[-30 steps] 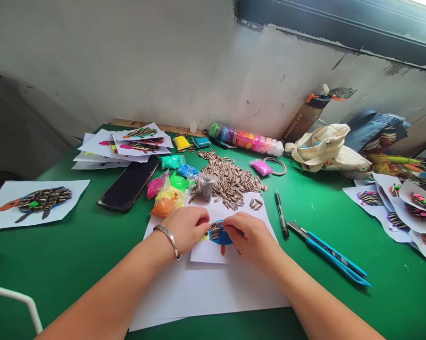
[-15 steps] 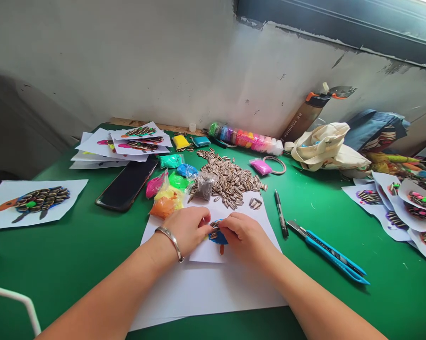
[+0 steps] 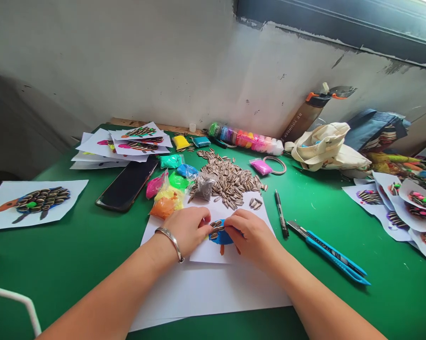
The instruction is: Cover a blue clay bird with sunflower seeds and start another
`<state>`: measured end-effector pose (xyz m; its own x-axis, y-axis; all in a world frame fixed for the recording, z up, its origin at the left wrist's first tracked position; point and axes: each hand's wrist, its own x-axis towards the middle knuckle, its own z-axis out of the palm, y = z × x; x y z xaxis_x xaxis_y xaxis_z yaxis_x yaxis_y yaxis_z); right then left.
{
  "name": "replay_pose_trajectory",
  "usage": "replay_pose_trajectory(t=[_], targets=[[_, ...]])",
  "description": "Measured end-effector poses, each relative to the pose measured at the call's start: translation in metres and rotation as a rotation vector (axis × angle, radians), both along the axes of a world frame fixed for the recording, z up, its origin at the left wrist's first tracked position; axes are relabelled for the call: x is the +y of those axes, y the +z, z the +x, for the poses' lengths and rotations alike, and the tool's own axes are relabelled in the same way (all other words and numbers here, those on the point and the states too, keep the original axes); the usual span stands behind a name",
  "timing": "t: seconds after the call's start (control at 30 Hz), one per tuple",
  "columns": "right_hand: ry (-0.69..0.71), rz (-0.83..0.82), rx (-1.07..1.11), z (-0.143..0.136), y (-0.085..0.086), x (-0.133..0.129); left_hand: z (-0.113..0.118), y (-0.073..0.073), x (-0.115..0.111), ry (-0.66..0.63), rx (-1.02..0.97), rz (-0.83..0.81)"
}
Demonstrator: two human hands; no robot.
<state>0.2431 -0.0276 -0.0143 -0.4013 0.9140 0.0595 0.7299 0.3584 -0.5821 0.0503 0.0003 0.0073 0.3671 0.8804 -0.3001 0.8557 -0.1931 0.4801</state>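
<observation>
Striped sunflower seeds (image 3: 214, 235) are set into a flat blue clay shape (image 3: 222, 239) on a small white card (image 3: 204, 255). Below the blue shape a short brown clay piece (image 3: 222, 250) sticks out. My right hand (image 3: 250, 231) has its thumb and index fingertips pinched at the shape's upper edge, by the end of a seed. At the shape's left side rests my left hand (image 3: 187, 226), fingers curled and thumb near the index tip; what it pinches, if anything, is hidden. The card lies on larger white paper (image 3: 213, 293).
Behind the hands lies a heap of sunflower seeds (image 3: 230, 182), with bagged clay (image 3: 166, 200) on its left. A phone (image 3: 128, 184) and finished seed picture (image 3: 39, 203) lie left. A pen (image 3: 280, 212) and blue craft knife (image 3: 329, 250) lie right.
My right hand has shifted slightly right and its fingers have lifted a little, showing more of the blue clay and seeds. The left hand stays in place.
</observation>
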Motion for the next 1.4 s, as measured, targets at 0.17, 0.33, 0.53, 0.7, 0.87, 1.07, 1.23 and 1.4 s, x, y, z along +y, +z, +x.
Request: replay_pose_trajectory(t=[0.17,0.33,0.53,0.7,0.87,1.07,1.23,1.4], targets=[[0.001,0.042,-0.024,-0.002,-0.003,0.001,0.001,-0.001,0.000,0.006,0.002,0.007],[0.005,0.070,-0.027,-0.004,-0.008,0.002,0.000,-0.003,0.000,0.005,0.011,0.009],[-0.070,0.117,0.030,0.008,-0.009,0.010,0.001,-0.003,0.001,0.006,-0.005,0.013],[-0.195,0.222,-0.002,0.020,-0.012,0.022,0.000,-0.004,0.000,0.004,-0.015,0.024],[-0.122,0.291,-0.095,0.011,-0.016,0.031,-0.001,-0.005,0.000,-0.008,-0.013,0.041],[0.031,0.371,-0.266,0.001,-0.012,0.040,-0.001,-0.005,0.001,-0.019,-0.009,0.050],[0.145,0.415,-0.398,0.003,-0.009,0.052,-0.002,-0.005,-0.001,-0.021,-0.018,0.058],[0.147,0.480,-0.470,-0.003,-0.010,0.057,-0.001,-0.005,0.000,-0.031,-0.007,0.061]])
